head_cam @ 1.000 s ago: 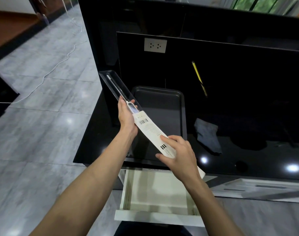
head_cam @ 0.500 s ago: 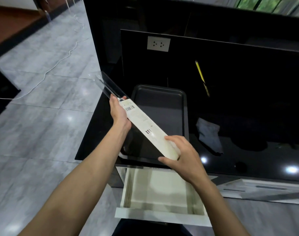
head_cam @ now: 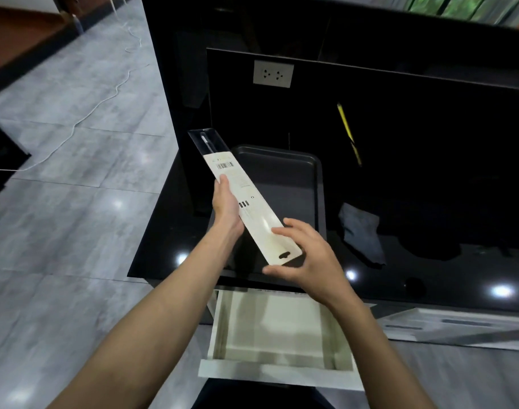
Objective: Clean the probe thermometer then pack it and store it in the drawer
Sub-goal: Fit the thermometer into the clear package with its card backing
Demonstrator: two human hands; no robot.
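Left hand [head_cam: 227, 206] grip closed on white card sleeve [head_cam: 246, 208]; clear tray [head_cam: 206, 141] with probe thermometer [head_cam: 208, 145] protrudes. Right hand [head_cam: 307, 258] grip open, fingertips at sleeve end, above open drawer [head_cam: 277, 332].

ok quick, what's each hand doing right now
Left hand: closed on the thermometer package, gripping its side.
Right hand: open, fingers spread at the package's near end.
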